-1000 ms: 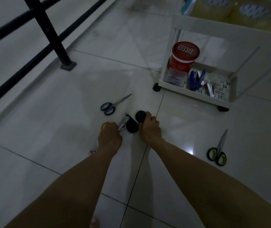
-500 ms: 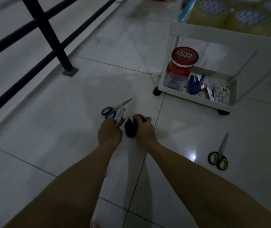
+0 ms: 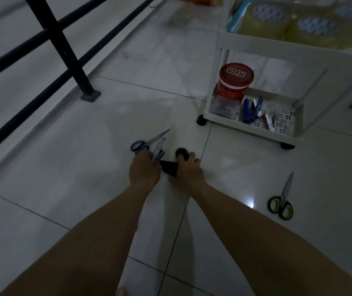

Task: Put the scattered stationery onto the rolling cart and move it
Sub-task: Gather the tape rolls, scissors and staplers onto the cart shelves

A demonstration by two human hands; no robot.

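Our left hand (image 3: 144, 173) grips a silvery bundle (image 3: 159, 148) beside the blue scissors (image 3: 140, 145); our right hand (image 3: 189, 171) curls around a black object (image 3: 168, 167), well short of the cart (image 3: 254, 125).

**Dim tiled floor, seen from above.** A white rolling cart (image 3: 254, 129) serves as landmark. Its lower tray holds a red lidded tub (image 3: 233, 84) at the left corner, with blue staplers (image 3: 250, 111) just beside the tub. Its upper shelf carries packing-tape rolls (image 3: 316, 28).

In front of the cart, off its left corner, the left hand (image 3: 144, 170) grips a silvery item (image 3: 159, 148) too dim to identify. Just beside it, the right hand (image 3: 189, 171) curls round a black object (image 3: 169, 167).

Blue-handled scissors (image 3: 139, 145) lie between the left hand and the cart. Green-handled scissors (image 3: 281, 205) lie before the cart's right end. A black railing (image 3: 64, 50) stands well left of the cart.
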